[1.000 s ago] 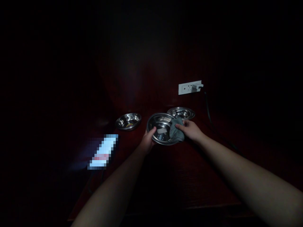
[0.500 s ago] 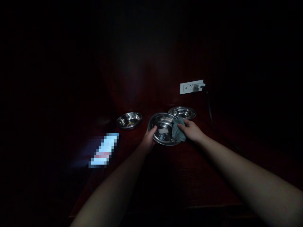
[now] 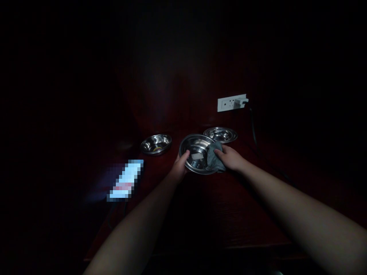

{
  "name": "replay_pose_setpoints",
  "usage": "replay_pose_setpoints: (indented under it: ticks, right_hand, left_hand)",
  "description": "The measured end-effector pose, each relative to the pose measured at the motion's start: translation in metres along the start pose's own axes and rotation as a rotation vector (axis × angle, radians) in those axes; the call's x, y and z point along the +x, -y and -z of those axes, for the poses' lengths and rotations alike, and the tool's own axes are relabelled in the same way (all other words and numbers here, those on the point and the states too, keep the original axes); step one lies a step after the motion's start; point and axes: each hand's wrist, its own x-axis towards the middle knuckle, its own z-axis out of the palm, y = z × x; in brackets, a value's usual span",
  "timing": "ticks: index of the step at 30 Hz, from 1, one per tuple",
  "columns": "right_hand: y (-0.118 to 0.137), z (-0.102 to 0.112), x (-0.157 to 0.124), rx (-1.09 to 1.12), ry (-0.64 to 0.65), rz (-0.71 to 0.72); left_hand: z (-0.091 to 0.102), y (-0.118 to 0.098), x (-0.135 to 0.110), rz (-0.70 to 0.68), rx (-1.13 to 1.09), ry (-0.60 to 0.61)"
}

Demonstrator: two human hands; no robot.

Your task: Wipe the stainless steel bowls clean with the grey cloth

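A shiny steel bowl [image 3: 197, 143] is tilted toward me above the dark red table, with a pale patch on its inner bottom. My left hand [image 3: 180, 165] grips its left rim, thumb inside and the other fingers hidden beneath. My right hand [image 3: 231, 157] pinches a grey-green cloth [image 3: 215, 157], which is folded over the bowl's right rim. Behind the held bowl, to the right, sits another steel bowl or dish with a wide rim [image 3: 220, 134]. On the left stands a further steel bowl [image 3: 156, 144] with a yellowish mark inside.
A lit, blurred-out screen [image 3: 126, 181] lies at the left of the table [image 3: 223, 225]. On the back wall is a white socket panel [image 3: 231, 102] with a plug in it. From there a dark cable [image 3: 253, 128] runs down to the right. The surroundings are very dark.
The cloth has shifted slightly at the bowl's right rim, with its lower edge folded differently. Both hands keep their holds. The whole view has moved a little.
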Motion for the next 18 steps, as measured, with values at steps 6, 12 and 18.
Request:
replay_pose_setpoints:
  ticks: [6,12,18]
  right_hand:
    - [-0.005,0.001,0.002,0.09,0.015,0.033]
    - [-0.009,0.001,0.003,0.147,0.006,0.058]
    - [-0.013,0.002,0.005,0.131,0.009,0.064]
  left_hand:
    - [0.001,-0.003,0.0,0.082,-0.011,0.032]
    - [0.002,-0.004,-0.003,0.118,-0.001,0.1]
    - [0.001,-0.002,-0.007,0.112,0.023,0.133]
